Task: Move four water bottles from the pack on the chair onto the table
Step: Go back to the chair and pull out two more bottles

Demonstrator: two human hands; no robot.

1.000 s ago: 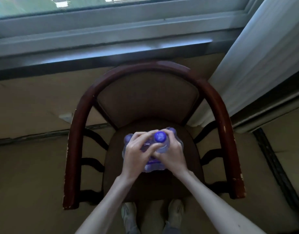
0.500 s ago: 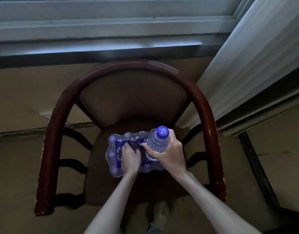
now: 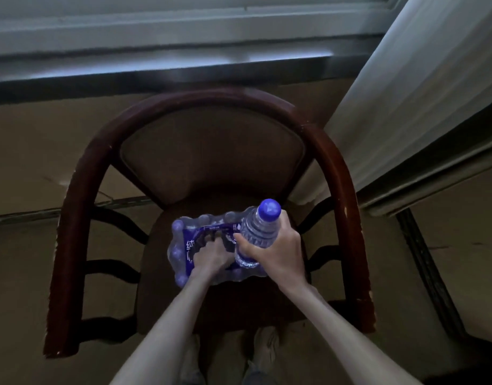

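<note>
A shrink-wrapped pack of water bottles (image 3: pixel 183 245) with blue caps and a blue label lies on the seat of a dark wooden armchair (image 3: pixel 333 168). My right hand (image 3: pixel 278 251) is shut on one clear water bottle (image 3: pixel 260 232) with a blue cap, held upright just above the pack's right end. My left hand (image 3: pixel 211 254) is pushed into the torn top of the pack, fingers curled inside the wrap; what they hold is hidden. The table is out of view.
The chair's curved armrests (image 3: pixel 69 245) rise on both sides of the seat. A window sill (image 3: pixel 183 76) runs along the wall behind it, and a pale curtain (image 3: pixel 405 107) hangs at the right. My shoes (image 3: pixel 262 348) stand on the floor below the seat's front edge.
My right hand has pulled one bottle up out of the pack and lifted it higher to the right. My left hand dropped from the bottle tops into the opened wrap.
</note>
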